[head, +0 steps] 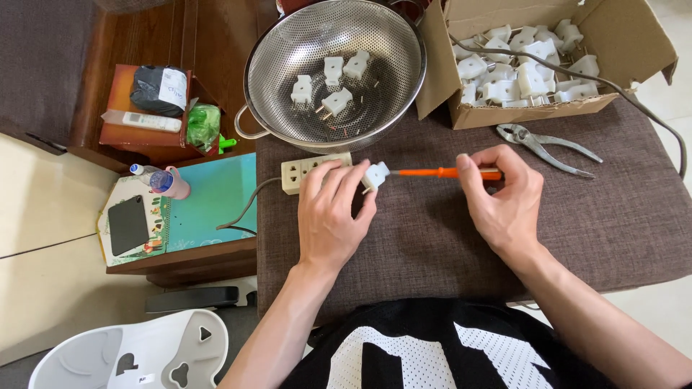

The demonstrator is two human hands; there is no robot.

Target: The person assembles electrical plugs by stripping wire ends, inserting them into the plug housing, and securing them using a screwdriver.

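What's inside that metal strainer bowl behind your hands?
Four white plugs lie loose in the metal colander, prongs showing. Its mesh bottom is otherwise bare. What sits under the colander is covered, apart from the power strip at its front edge.

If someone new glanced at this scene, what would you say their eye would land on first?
Most likely the bright orange-handled screwdriver at the centre, gripped by the right hand with its tip at a small white plastic plug pinched in the left hand. Just beyond, a shiny round metal colander holds four more white plugs, and to its right an open brown cardboard box is heaped with them.
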